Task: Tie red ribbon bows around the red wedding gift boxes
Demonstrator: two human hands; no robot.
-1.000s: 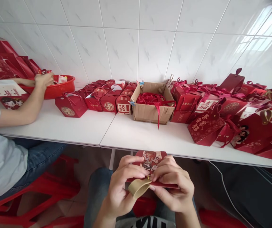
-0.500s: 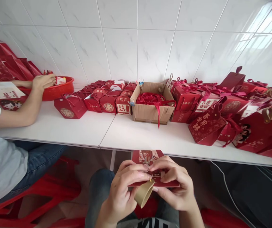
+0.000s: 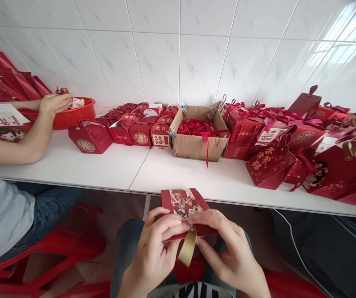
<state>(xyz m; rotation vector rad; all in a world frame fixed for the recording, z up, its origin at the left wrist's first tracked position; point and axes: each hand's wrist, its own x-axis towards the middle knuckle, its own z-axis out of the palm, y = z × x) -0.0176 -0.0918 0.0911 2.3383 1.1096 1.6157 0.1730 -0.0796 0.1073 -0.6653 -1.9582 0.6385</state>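
Observation:
A red printed gift box (image 3: 181, 199) with cartoon figures is held over my lap, just off the table's front edge. A gold strap loop (image 3: 188, 247) hangs from its near edge, at a small fastener between my fingers. My left hand (image 3: 157, 240) is closed on the box's left side, fingertips by the strap's base. From the other side, my right hand (image 3: 224, 240) grips the box, its fingers on top and its thumb underneath near the strap. The fingers cover part of the box's near edge.
On the white table (image 3: 165, 174) stand a cardboard box (image 3: 198, 147) of red ribbon, small red boxes (image 3: 140, 133) and ribboned boxes (image 3: 271, 165) at right. At left, a co-worker's hand (image 3: 56, 103) is at a red basin (image 3: 83, 112). A white cable (image 3: 292, 236) hangs at right.
The gift box has shifted slightly left and tilted, showing more of its printed face. The gold strap has swung from a sideways loop to hanging down. Both hands keep hold.

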